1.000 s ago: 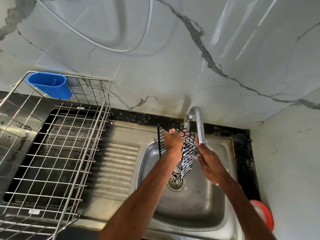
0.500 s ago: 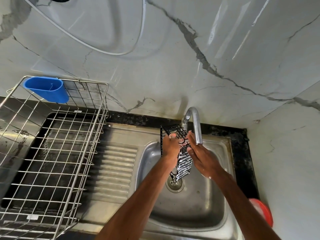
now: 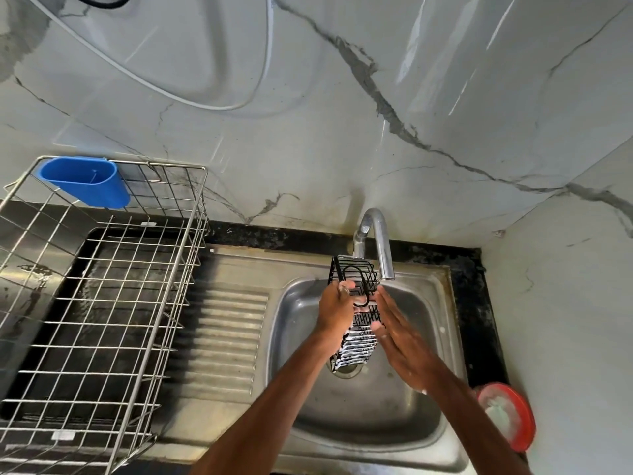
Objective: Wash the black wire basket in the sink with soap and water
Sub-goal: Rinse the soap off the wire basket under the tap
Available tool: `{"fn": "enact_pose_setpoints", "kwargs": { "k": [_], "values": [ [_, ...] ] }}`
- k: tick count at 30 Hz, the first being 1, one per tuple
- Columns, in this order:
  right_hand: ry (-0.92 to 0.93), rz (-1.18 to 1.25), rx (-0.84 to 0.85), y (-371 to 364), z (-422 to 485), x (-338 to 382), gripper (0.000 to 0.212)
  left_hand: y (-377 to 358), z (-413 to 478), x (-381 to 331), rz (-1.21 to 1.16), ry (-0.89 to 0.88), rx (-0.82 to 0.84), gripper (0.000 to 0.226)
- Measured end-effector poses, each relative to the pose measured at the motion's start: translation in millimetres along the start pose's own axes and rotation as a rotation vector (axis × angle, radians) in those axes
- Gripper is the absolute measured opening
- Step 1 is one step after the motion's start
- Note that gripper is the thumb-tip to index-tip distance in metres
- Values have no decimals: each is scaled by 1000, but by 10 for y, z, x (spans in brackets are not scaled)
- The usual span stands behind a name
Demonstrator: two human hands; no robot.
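The black wire basket (image 3: 356,344) hangs upright over the steel sink (image 3: 418,416), just below the curved tap (image 3: 382,245). White soap foam coats its lower wires. My left hand (image 3: 334,308) grips the basket's left side near the top. On the basket's right side my right hand (image 3: 399,332) lies flat, fingers stretched out and pressed against the wires. The drain (image 3: 346,368) shows under the basket's lower end.
A large metal dish rack (image 3: 102,303) with a blue plastic cup (image 3: 85,181) fills the left counter. The ribbed drainboard (image 3: 222,337) lies between rack and sink. A red round container (image 3: 507,416) with white contents sits at the right, by the marble wall corner.
The basket has turned more upright and come closer under the tap. My right hand slid from its far side onto its right face, flat against the wires. The view shifted slightly.
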State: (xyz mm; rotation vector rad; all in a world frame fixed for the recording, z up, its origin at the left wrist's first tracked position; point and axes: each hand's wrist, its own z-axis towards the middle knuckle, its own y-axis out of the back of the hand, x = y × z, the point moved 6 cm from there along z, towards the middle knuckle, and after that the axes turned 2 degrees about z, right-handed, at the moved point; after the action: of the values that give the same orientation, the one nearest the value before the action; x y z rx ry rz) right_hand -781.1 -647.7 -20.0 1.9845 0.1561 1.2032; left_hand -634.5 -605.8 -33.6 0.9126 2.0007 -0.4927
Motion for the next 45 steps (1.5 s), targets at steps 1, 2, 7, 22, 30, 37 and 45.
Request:
{"fn": "enact_pose_setpoints", "kwargs": {
  "k": [1, 2, 7, 22, 30, 37, 45],
  "values": [
    [7, 3, 13, 7, 97, -13, 62, 0, -12, -13, 14, -11, 4, 24],
    [12, 7, 19, 23, 202, -21, 64, -4, -8, -13, 25, -15, 14, 25],
    [-106, 110, -55, 271, 649, 42, 70, -30, -26, -61, 51, -44, 115, 27],
    [-29, -120, 374, 607, 595, -68, 24, -223, 240, -442, 1137, -358, 861, 25],
    [-222, 592, 220, 263, 98, -216, 32, -220, 242, -601, 1085, -694, 699, 20],
    [-365, 1042, -25, 178, -236, -409, 37, -187, 184, -106, 959, -620, 404, 41],
    [-421, 1046, -73, 85, -230, -252, 30, -592, 138, -130, 1152, -662, 358, 41]
  ]
}}
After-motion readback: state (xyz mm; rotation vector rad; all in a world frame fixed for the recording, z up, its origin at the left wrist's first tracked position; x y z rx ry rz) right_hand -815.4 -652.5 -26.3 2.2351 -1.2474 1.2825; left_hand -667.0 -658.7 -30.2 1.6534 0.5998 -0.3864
